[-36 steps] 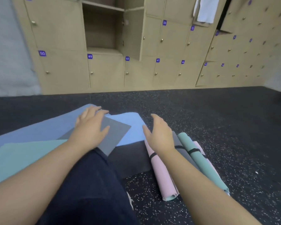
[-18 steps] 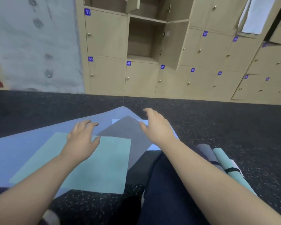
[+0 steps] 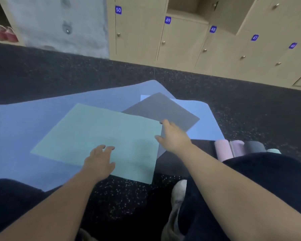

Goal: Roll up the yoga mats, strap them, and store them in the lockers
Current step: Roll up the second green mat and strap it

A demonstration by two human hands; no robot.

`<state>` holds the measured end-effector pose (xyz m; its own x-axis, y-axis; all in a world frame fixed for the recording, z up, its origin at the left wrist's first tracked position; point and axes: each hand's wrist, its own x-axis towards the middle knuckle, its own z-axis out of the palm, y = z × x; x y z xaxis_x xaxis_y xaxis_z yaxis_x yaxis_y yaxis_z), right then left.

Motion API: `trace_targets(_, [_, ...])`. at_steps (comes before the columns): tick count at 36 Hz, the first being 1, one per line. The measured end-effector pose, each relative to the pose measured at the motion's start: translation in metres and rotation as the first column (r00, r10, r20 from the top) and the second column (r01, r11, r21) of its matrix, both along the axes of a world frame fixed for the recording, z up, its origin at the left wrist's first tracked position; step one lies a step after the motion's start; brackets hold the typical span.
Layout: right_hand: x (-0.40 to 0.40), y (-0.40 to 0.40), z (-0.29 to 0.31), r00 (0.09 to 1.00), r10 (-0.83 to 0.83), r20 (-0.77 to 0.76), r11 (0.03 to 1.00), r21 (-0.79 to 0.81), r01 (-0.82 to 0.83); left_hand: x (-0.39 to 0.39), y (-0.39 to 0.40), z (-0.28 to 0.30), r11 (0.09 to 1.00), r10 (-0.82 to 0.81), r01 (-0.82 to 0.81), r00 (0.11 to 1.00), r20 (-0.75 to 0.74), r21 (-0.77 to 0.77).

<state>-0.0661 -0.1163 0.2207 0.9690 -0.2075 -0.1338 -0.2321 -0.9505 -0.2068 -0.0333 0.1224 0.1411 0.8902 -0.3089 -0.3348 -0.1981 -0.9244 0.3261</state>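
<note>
Flat teal rectangular foam mat (image 3: 97,134) lies topmost on floor pile. Left hand (image 3: 98,162) presses near edge, fingers relaxed; right hand (image 3: 174,136), fingers loose, touches right corner, likely readying roll.

A gym changing area is showing here. Numbered wooden lockers (image 3: 184,42) are lining the wall, and speckled rubber floor (image 3: 250,108) is carrying yoga mats (image 3: 101,134)

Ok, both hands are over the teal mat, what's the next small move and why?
Probably press both hands down on the teal mat's near edge and begin rolling: it lies flat on top, left hand and right hand open at its near corner.
</note>
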Motion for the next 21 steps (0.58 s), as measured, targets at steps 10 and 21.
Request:
trace_targets(10, [0.028, 0.029, -0.094, 0.983, 0.141, -0.116, 0.989, -0.023, -0.144, 0.016, -0.003, -0.078, 0.998, 0.061, -0.067, 0.979, -0.193, -0.021])
trace_targets(21, [0.019, 0.019, -0.180, 0.911, 0.167, -0.377, 0.985, 0.025, -0.170, 0.018, 0.007, -0.142, 0.984, 0.175, -0.150, 0.891, -0.420, 0.091])
